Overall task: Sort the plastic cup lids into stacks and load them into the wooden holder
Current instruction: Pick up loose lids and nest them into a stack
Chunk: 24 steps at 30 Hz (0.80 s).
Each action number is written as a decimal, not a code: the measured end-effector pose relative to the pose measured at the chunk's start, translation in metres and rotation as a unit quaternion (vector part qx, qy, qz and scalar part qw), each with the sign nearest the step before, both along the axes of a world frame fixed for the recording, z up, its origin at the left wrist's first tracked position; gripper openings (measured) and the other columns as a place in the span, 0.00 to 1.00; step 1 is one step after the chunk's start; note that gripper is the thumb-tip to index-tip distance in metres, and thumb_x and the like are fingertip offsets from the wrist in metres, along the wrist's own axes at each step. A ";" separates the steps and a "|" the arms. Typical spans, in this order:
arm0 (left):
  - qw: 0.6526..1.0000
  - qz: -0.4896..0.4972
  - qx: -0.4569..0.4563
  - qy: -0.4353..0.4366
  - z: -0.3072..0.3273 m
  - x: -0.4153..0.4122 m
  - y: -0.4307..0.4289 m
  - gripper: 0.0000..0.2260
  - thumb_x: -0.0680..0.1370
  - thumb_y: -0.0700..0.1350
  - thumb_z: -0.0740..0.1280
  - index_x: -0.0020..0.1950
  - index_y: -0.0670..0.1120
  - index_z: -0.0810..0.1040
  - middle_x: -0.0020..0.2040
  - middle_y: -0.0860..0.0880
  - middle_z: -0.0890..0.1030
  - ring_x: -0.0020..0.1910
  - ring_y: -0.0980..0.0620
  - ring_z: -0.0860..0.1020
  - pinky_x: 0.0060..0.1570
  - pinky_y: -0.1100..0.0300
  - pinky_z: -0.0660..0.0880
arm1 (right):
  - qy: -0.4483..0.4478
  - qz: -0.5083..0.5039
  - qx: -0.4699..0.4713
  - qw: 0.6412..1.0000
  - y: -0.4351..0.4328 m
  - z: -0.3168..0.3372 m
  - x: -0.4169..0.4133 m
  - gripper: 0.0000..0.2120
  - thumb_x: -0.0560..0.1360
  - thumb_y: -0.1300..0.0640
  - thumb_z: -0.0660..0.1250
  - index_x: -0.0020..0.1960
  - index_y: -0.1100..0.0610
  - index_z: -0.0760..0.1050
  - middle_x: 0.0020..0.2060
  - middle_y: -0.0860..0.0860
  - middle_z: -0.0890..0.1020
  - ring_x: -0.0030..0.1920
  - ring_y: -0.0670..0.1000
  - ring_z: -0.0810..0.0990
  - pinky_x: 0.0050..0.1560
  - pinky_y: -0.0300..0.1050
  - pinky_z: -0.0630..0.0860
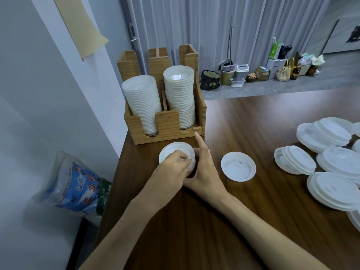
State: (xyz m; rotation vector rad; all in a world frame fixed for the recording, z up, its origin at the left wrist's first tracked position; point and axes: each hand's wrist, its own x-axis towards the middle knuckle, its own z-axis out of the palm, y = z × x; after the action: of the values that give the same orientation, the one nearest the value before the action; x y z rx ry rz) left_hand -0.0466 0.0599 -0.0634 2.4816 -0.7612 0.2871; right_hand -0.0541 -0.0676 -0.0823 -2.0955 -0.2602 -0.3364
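Note:
A short stack of white lids point(175, 150) stands on the dark wooden table, just in front of the wooden holder point(165, 124). My left hand point(172, 168) lies over the stack's near side with fingers curled onto its top. Against the stack's right side rests my right hand point(204, 168), index finger pointing toward the holder. The holder carries two tall lid stacks, the left holder stack point(143, 102) and the right holder stack point(180, 96). A single lid point(238, 166) lies flat to the right of my hands.
Several larger loose lids point(331, 152) lie scattered at the table's right side. The table's left edge point(115, 172) runs close to the holder, with a blue printed plastic bag point(78, 188) on the floor beside it. Bins and bags line the far wall.

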 end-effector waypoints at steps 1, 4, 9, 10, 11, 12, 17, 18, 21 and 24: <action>0.999 0.002 -0.037 -0.006 0.000 -0.001 0.001 0.10 0.79 0.39 0.63 0.58 0.40 0.80 0.58 0.45 0.78 0.56 0.50 0.76 0.57 0.69 0.68 | -0.003 0.001 -0.002 1.000 -0.001 -0.001 0.000 0.56 0.65 0.49 0.78 0.73 0.34 0.36 0.65 0.46 0.70 0.66 0.46 0.70 0.70 0.63 0.63; 0.989 0.048 -0.130 -0.051 0.000 -0.005 0.003 0.09 0.77 0.37 0.66 0.56 0.40 0.81 0.53 0.48 0.81 0.55 0.57 0.76 0.56 0.72 0.70 | -0.005 0.002 -0.001 1.000 -0.003 -0.005 0.001 0.55 0.65 0.46 0.77 0.72 0.34 0.37 0.60 0.41 0.70 0.64 0.44 0.70 0.69 0.62 0.64; 0.982 0.078 -0.144 -0.095 0.001 0.002 0.008 0.11 0.77 0.41 0.64 0.55 0.41 0.82 0.52 0.48 0.83 0.55 0.57 0.77 0.58 0.64 0.73 | 0.010 -0.003 0.004 1.000 -0.004 0.000 -0.001 0.56 0.64 0.45 0.78 0.69 0.30 0.35 0.62 0.43 0.70 0.64 0.43 0.69 0.70 0.62 0.62; 0.984 0.068 -0.136 -0.093 -0.001 0.001 0.008 0.11 0.77 0.41 0.64 0.55 0.41 0.82 0.52 0.48 0.83 0.56 0.58 0.77 0.58 0.64 0.73 | 0.011 -0.006 0.004 1.000 -0.004 0.000 0.000 0.56 0.64 0.45 0.78 0.69 0.29 0.35 0.61 0.42 0.70 0.64 0.43 0.69 0.71 0.62 0.62; 0.986 0.060 -0.129 -0.090 -0.003 0.001 0.008 0.10 0.77 0.40 0.64 0.55 0.41 0.82 0.52 0.48 0.83 0.56 0.58 0.76 0.58 0.65 0.72 | 0.012 -0.006 0.007 1.000 -0.004 -0.001 0.001 0.55 0.64 0.45 0.78 0.69 0.29 0.35 0.60 0.40 0.70 0.65 0.44 0.69 0.71 0.62 0.62; 0.987 0.046 -0.125 -0.089 -0.004 0.001 0.007 0.11 0.77 0.40 0.64 0.55 0.41 0.82 0.53 0.48 0.83 0.56 0.58 0.76 0.58 0.67 0.72 | 0.015 -0.006 0.014 1.000 -0.005 -0.001 0.002 0.55 0.65 0.45 0.77 0.70 0.30 0.36 0.59 0.39 0.69 0.65 0.44 0.69 0.71 0.61 0.63; 0.990 0.018 -0.110 -0.083 -0.010 0.002 0.003 0.11 0.77 0.40 0.64 0.56 0.42 0.82 0.52 0.49 0.83 0.56 0.58 0.75 0.56 0.64 0.74 | 0.019 -0.011 0.030 0.999 -0.006 -0.003 0.003 0.52 0.66 0.47 0.77 0.72 0.33 0.40 0.62 0.42 0.69 0.66 0.46 0.69 0.70 0.63 0.63; 0.991 0.017 -0.104 -0.086 -0.011 0.003 0.004 0.11 0.77 0.41 0.64 0.55 0.42 0.82 0.52 0.50 0.83 0.56 0.58 0.75 0.55 0.63 0.74 | 0.017 -0.013 0.028 0.999 -0.006 -0.002 0.002 0.52 0.66 0.47 0.77 0.71 0.32 0.39 0.63 0.42 0.69 0.66 0.46 0.69 0.70 0.63 0.63; 0.993 -0.005 -0.089 -0.083 -0.013 0.006 0.007 0.11 0.76 0.40 0.65 0.55 0.42 0.82 0.52 0.49 0.83 0.54 0.56 0.76 0.54 0.61 0.75 | 0.016 -0.018 0.026 0.999 -0.005 0.000 0.002 0.52 0.66 0.47 0.77 0.70 0.30 0.39 0.68 0.47 0.69 0.69 0.48 0.68 0.70 0.63 0.62; 0.994 -0.029 -0.056 -0.086 -0.015 0.009 0.010 0.11 0.75 0.39 0.66 0.55 0.41 0.82 0.54 0.48 0.83 0.54 0.55 0.77 0.52 0.60 0.76 | 0.013 -0.015 0.019 1.000 -0.004 0.000 0.003 0.52 0.67 0.48 0.76 0.70 0.30 0.38 0.70 0.47 0.67 0.70 0.48 0.66 0.71 0.63 0.61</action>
State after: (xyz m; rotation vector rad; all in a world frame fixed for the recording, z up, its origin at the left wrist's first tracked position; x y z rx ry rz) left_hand -0.0371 0.0704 -0.0782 2.3470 -0.8622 0.5140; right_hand -0.0514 -0.0715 -0.0820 -2.0673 -0.2069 -0.3293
